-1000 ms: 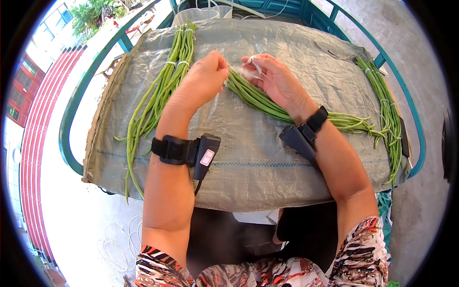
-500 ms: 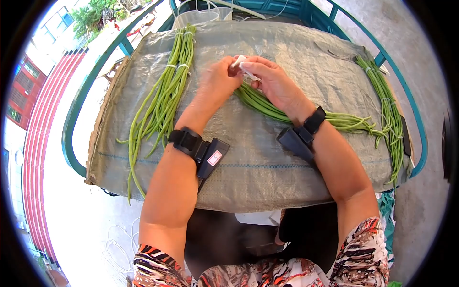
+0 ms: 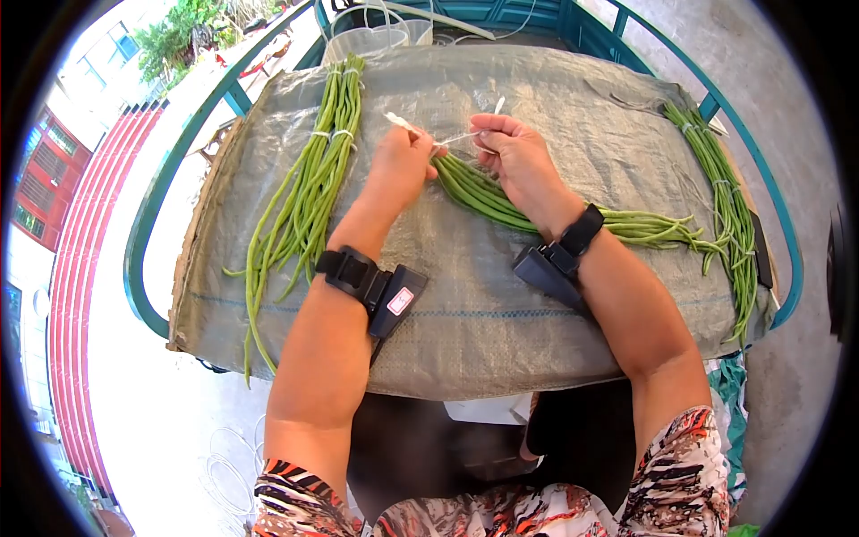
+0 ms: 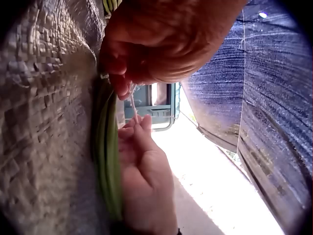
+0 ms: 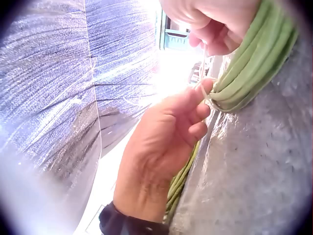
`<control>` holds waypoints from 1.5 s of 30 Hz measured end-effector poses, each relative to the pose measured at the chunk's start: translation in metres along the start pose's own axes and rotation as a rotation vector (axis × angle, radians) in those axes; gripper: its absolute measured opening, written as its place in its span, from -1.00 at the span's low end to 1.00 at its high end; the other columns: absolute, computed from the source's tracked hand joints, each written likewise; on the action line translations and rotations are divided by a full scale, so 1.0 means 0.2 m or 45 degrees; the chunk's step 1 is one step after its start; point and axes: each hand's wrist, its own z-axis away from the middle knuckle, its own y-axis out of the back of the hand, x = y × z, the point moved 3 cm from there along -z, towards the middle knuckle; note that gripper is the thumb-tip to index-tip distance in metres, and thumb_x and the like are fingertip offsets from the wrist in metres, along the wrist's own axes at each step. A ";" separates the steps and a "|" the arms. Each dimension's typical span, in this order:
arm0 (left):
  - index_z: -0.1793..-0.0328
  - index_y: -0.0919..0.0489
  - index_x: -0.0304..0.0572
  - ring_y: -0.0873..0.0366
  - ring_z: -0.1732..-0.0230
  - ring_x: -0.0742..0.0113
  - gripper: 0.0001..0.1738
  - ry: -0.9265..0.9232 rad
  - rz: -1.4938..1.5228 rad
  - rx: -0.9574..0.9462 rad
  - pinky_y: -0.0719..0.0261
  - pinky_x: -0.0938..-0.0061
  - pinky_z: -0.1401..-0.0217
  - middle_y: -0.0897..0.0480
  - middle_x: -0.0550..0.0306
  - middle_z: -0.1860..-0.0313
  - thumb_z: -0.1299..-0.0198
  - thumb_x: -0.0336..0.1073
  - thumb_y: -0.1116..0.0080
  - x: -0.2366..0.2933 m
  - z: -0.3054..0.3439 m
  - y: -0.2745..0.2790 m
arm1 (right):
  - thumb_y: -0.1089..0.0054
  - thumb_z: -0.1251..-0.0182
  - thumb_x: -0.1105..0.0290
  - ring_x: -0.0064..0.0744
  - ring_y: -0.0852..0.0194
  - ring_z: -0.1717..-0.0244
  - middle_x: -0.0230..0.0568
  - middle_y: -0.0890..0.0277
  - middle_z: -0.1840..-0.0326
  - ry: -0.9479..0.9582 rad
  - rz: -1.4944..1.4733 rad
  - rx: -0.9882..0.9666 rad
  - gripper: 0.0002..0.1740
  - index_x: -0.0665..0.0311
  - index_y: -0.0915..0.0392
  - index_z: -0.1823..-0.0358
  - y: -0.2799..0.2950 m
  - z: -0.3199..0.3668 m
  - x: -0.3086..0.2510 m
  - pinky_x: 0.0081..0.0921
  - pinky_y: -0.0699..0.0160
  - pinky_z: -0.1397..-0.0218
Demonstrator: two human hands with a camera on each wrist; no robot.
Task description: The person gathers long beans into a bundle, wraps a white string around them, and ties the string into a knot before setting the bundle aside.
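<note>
A bundle of long green beans (image 3: 488, 199) lies across the middle of the woven sheet, its left end at my hands. My left hand (image 3: 401, 166) pinches a white string (image 3: 462, 138) beside that end, with a pale tail of it sticking up past the fingers. Between thumb and fingers, my right hand (image 3: 526, 166) grips the other side of the string, which is stretched taut between the hands. In the right wrist view the string (image 5: 203, 68) runs up from the left fingertips, close against the bean ends (image 5: 234, 98). My right forearm hides part of the bundle.
Tied bean bundles (image 3: 329, 148) lie at the left, and another bundle (image 3: 723, 192) lies along the right edge. A grey-green woven sheet (image 3: 501, 349) covers the surface, with teal rails (image 3: 143, 233) around it. Clear plastic containers (image 3: 380, 38) stand at the back.
The hands came together at the bean end, then drew apart again with the string pulled straight between them. The left hand is lower and further right than a second ago.
</note>
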 end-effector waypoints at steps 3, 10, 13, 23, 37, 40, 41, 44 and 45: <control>0.16 -0.48 -0.31 -0.52 0.36 0.54 -0.83 0.254 0.387 -0.112 -0.50 0.66 0.36 -0.67 0.13 0.21 -0.33 -0.32 -0.01 -0.03 0.00 0.02 | 0.01 -0.23 0.54 -0.62 -0.38 0.37 -0.35 -0.52 0.31 0.088 0.027 -0.018 -0.80 0.33 -0.58 0.18 -0.02 0.02 -0.03 -0.68 -0.39 0.32; 0.16 -0.47 -0.31 -0.58 0.23 0.39 -0.90 0.264 0.817 -0.187 -0.65 0.49 0.06 -0.61 0.08 0.22 -0.29 -0.41 -0.10 -0.09 -0.01 0.03 | 0.09 -0.22 0.55 -0.71 -0.29 0.44 -0.42 -0.41 0.40 0.213 0.460 -0.143 -0.79 0.30 -0.53 0.20 -0.08 0.03 -0.01 -0.77 -0.33 0.36; 0.16 -0.47 -0.32 -0.59 0.22 0.36 -0.89 0.249 0.829 -0.188 -0.65 0.47 0.05 -0.61 0.06 0.20 -0.29 -0.41 -0.10 -0.10 -0.02 0.03 | 0.09 -0.22 0.55 -0.71 -0.29 0.43 -0.43 -0.40 0.40 0.182 0.462 -0.139 -0.79 0.30 -0.53 0.20 -0.08 0.02 0.00 -0.77 -0.32 0.36; 0.10 -0.44 -0.36 -0.60 0.23 0.38 -0.80 0.154 0.619 -0.122 -0.65 0.50 0.09 -0.62 0.02 0.16 -0.35 -0.32 -0.04 -0.10 -0.03 0.01 | 0.04 -0.31 0.51 -0.60 -0.42 0.23 -0.35 -0.49 0.22 0.215 0.329 -0.012 -0.82 0.27 -0.49 0.10 -0.08 0.04 -0.04 -0.66 -0.45 0.18; 0.14 -0.47 -0.32 -0.58 0.45 0.43 -0.77 -0.026 0.424 0.018 -0.58 0.59 0.39 -0.64 0.11 0.35 -0.29 -0.26 -0.10 -0.08 -0.02 -0.01 | -0.08 -0.20 0.53 -0.33 -0.53 0.21 -0.05 -0.55 0.12 0.471 0.862 -0.271 -0.74 0.33 -0.58 0.08 -0.10 -0.01 0.06 -0.44 -0.51 0.08; 0.14 -0.50 -0.31 -0.56 0.48 0.44 -0.76 -0.073 0.359 0.038 -0.55 0.58 0.42 -0.63 0.14 0.36 -0.29 -0.24 -0.11 -0.05 -0.01 -0.01 | -0.05 -0.21 0.56 -0.35 -0.50 0.16 -0.02 -0.50 0.00 0.587 0.870 -0.178 -0.61 0.29 -0.46 -0.11 -0.08 -0.02 0.05 -0.46 -0.50 0.03; 0.14 -0.50 -0.32 -0.56 0.48 0.44 -0.75 -0.075 0.325 0.041 -0.53 0.57 0.43 -0.63 0.14 0.36 -0.29 -0.24 -0.11 -0.05 0.00 -0.01 | -0.04 -0.22 0.58 -0.36 -0.49 0.14 -0.02 -0.48 -0.04 0.642 0.874 -0.125 -0.55 0.27 -0.41 -0.18 -0.08 -0.02 0.05 -0.46 -0.50 0.01; 0.09 -0.50 -0.28 -0.52 0.44 0.51 -0.74 -0.120 0.193 -0.002 -0.44 0.64 0.43 -0.63 0.18 0.30 -0.32 -0.19 -0.09 -0.05 -0.01 -0.01 | 0.02 -0.21 0.65 -0.37 -0.45 0.14 -0.03 -0.42 -0.12 0.657 0.692 -0.362 -0.40 0.18 -0.25 -0.32 -0.14 0.03 0.01 -0.47 -0.49 -0.02; 0.06 -0.49 -0.25 -0.51 0.42 0.54 -0.73 -0.141 0.143 -0.026 -0.41 0.68 0.43 -0.63 0.19 0.28 -0.34 -0.17 -0.07 -0.06 -0.02 -0.01 | 0.06 -0.22 0.67 -0.37 -0.44 0.09 -0.06 -0.39 -0.17 0.647 0.755 -0.367 -0.38 0.14 -0.22 -0.34 -0.15 0.04 0.01 -0.48 -0.46 -0.08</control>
